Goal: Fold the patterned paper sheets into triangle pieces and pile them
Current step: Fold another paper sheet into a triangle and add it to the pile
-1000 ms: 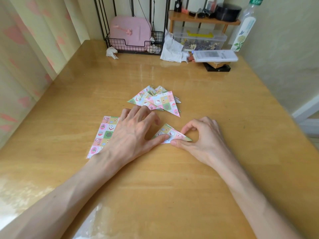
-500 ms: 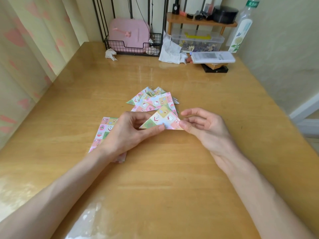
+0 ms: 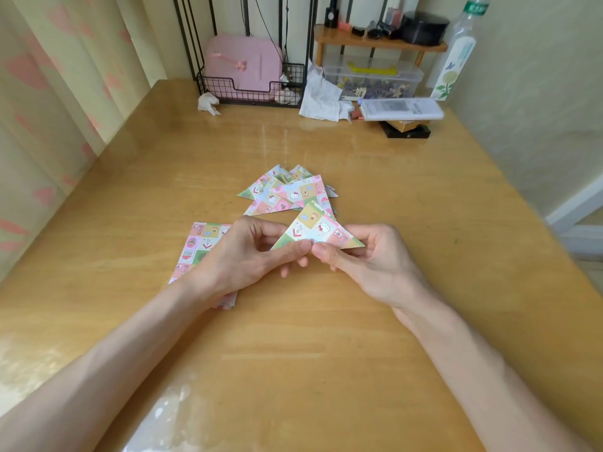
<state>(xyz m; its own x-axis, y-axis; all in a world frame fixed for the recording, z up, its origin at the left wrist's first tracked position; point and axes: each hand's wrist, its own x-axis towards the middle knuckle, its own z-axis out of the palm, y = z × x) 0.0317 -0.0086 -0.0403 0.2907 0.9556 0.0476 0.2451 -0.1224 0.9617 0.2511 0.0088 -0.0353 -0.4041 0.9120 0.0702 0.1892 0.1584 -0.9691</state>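
A folded triangle piece (image 3: 318, 228) of patterned paper is held up above the wooden table (image 3: 293, 337), point upward. My left hand (image 3: 248, 256) pinches its lower left edge and my right hand (image 3: 368, 262) pinches its lower right edge, thumbs meeting at the bottom middle. Just behind it lies a pile of folded triangles (image 3: 287, 190) on the table. A stack of flat patterned sheets (image 3: 199, 246) lies to the left, partly hidden under my left hand and wrist.
At the table's far edge stand a black wire basket (image 3: 248, 89) with a pink case, crumpled tissues (image 3: 321, 96), a clear plastic box (image 3: 372, 76), a white remote (image 3: 401, 109), a bottle (image 3: 456, 57) and a small wooden shelf (image 3: 378, 44). A curtain hangs at the left.
The triangle lay on the table under both hands' fingers; both hands have lifted it off the table and now hold it upright in front of the pile.
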